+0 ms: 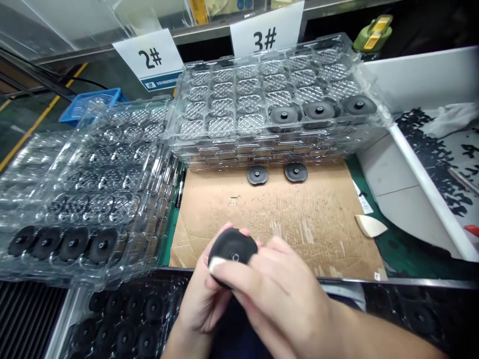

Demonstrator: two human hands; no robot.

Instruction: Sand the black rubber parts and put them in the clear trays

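Above the near edge of the cardboard, my left hand grips a black rounded rubber-like cap from beneath and the side. A small ring marks the middle of its face. My right hand lies over the cap's right side, thumb across its lower face and fingers curled at its edge. The thumb's tip looks whitish and slightly blurred. Two similar black caps, one to the left and one to the right, rest at the cardboard's far side, each with a raised centre stub.
Stacked clear trays stand behind the cardboard mat, the top one with three caps in it. More clear trays are at left. A white-walled bin with black scraps borders the right, near a pale wedge-shaped piece.
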